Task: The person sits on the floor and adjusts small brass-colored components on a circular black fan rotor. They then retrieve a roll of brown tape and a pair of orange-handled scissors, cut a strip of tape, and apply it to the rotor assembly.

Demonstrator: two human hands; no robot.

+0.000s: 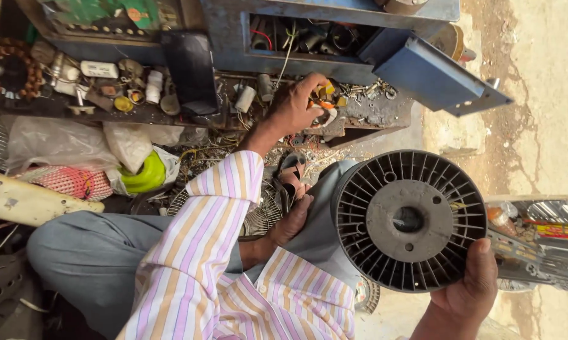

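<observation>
My right hand [466, 293] comes in from the bottom right and grips the lower right rim of a large dark grey plastic spool [410, 220], thumb pressed on its ribbed face. The spool's round flange faces me, with a hole at its hub. My left hand is out of view. In front of me sits another person in a striped shirt [202, 271] and grey trousers. One of that person's hands [300, 104] reaches onto a cluttered bench and touches small orange and yellow parts. Their other hand [291, 221] rests low by a wire fan guard [259, 214].
The dark workbench [372, 116] holds several small parts, screws and white cylinders. Above it stands a blue metal cabinet [422, 72] with wires inside and an open flap. Plastic bags and a green object [147, 173] lie at left. Sandy ground lies at right.
</observation>
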